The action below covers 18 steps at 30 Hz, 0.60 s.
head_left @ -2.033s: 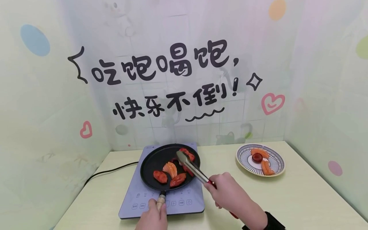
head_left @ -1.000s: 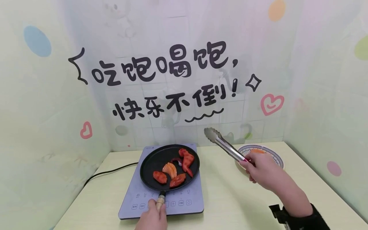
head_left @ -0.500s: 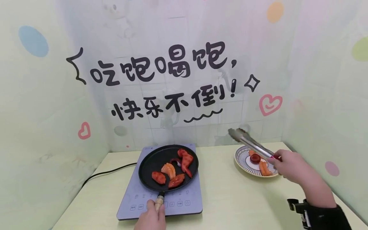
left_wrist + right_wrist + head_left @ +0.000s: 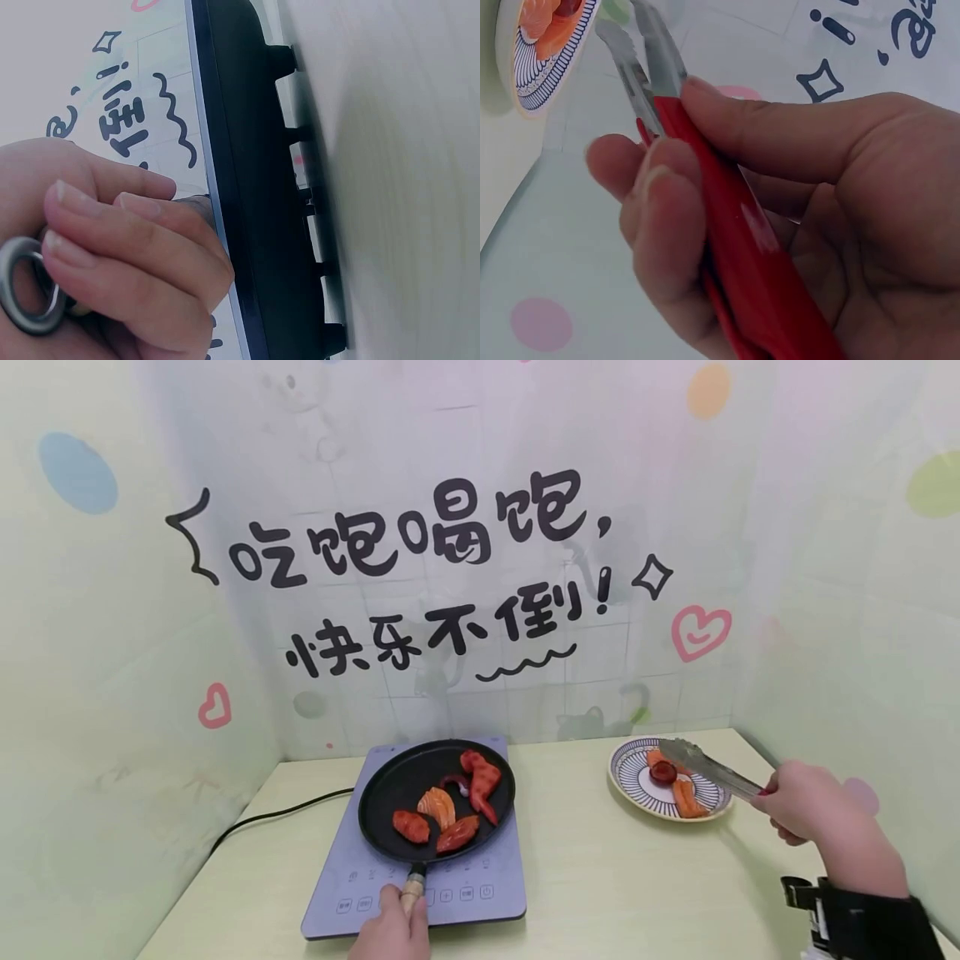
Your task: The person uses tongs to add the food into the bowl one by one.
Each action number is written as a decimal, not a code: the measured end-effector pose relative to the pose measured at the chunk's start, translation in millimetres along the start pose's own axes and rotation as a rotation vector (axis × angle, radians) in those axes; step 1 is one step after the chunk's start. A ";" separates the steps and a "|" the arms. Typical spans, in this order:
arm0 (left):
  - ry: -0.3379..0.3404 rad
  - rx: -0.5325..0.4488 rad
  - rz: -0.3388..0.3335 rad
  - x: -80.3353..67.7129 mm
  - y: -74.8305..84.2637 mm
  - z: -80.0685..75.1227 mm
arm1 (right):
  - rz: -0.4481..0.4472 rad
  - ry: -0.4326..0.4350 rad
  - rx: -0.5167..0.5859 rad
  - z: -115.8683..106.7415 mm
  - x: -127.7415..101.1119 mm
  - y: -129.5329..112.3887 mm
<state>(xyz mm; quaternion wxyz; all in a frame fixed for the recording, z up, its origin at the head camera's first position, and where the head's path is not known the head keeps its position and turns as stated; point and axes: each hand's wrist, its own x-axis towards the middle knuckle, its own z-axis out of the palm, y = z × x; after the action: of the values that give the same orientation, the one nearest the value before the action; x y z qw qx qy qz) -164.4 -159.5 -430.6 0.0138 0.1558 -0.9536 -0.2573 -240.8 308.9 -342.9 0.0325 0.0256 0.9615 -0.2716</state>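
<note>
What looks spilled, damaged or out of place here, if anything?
Nothing stands out. The food lies within the black pan and the patterned plate, with none seen on the table. The tongs in the right hand show no visible damage, and the black cord runs without a tangle.

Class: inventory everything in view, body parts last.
Backdrop: one, pale, rear
Table: one, cream, foreground
Induction hob: one, lavender, on table
Cord: one, black, beside hob
Frying pan: one, black, on hob
Chicken wing: one, red, in pan
Salmon slice: one, orange, in pan
Other pieces: three, reddish, in pan
Plate: one, patterned white, on table
Salmon strips: two, orange, on plate
Round piece: one, maroon, on plate
Tongs: one, silver/red, near plate
Left hand: one, gripping pan handle
Right hand: one, holding tongs
Sleeve: one, black, right arm
</note>
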 end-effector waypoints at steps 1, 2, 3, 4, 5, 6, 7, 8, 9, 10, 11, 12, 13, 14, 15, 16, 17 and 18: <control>0.000 -0.002 -0.002 0.1 -0.3 0.3 | 0.004 -0.005 0.003 0.1 0.2 0.6; 0.000 -0.005 -0.001 0.4 -0.7 0.9 | 0.004 -0.010 0.001 0.2 0.3 0.7; 0.000 -0.006 -0.001 0.8 -1.2 1.4 | 0.001 -0.013 -0.012 0.3 0.7 0.9; 0.000 -0.006 -0.002 1.0 -1.2 1.5 | -0.002 -0.011 -0.024 0.1 0.9 0.9; 0.001 -0.008 -0.002 1.2 -1.2 1.8 | -0.004 -0.009 -0.033 0.2 1.1 0.8; 0.001 -0.008 -0.003 1.3 -1.2 2.0 | -0.007 -0.007 -0.043 0.2 1.4 0.8; 0.002 -0.008 -0.007 1.4 -1.1 2.0 | -0.009 -0.006 -0.052 0.4 1.6 0.9; 0.002 -0.007 -0.008 1.6 -1.3 2.2 | -0.010 -0.007 -0.058 0.7 1.9 1.0; 0.001 -0.007 -0.013 1.7 -1.3 2.2 | -0.011 -0.008 -0.064 1.1 2.2 1.1; 0.001 -0.008 -0.016 1.7 -1.2 2.0 | -0.011 -0.007 -0.067 1.5 2.5 1.2; 0.002 -0.007 -0.016 1.6 -1.3 2.2 | -0.009 -0.007 -0.068 2.1 2.9 1.2; 0.004 -0.008 -0.016 1.5 -1.3 2.2 | -0.007 -0.006 -0.072 2.4 3.4 1.2; 0.006 -0.008 -0.015 1.4 -1.3 2.1 | -0.005 -0.005 -0.072 2.9 3.9 1.2; 0.009 -0.009 -0.012 1.1 -1.3 2.2 | 0.000 -0.002 -0.068 3.5 4.3 1.1; 0.013 -0.008 -0.008 0.9 -1.3 2.3 | 0.005 0.000 -0.065 4.0 4.8 1.0; 0.015 -0.007 -0.005 0.5 -1.2 2.2 | 0.010 0.002 -0.060 4.4 5.3 0.8; 0.018 -0.007 -0.002 0.2 -1.2 2.2 | 0.015 0.005 -0.058 4.7 5.7 0.7; 0.020 -0.007 -0.001 -0.1 -1.0 1.9 | 0.017 0.008 -0.060 5.0 5.9 0.5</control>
<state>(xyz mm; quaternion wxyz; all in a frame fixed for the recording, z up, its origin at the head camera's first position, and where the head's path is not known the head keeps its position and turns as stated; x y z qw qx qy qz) -164.2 -159.4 -432.7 0.0235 0.1588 -0.9524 -0.2593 -246.5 306.9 -347.8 0.0318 0.0336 0.9691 -0.2422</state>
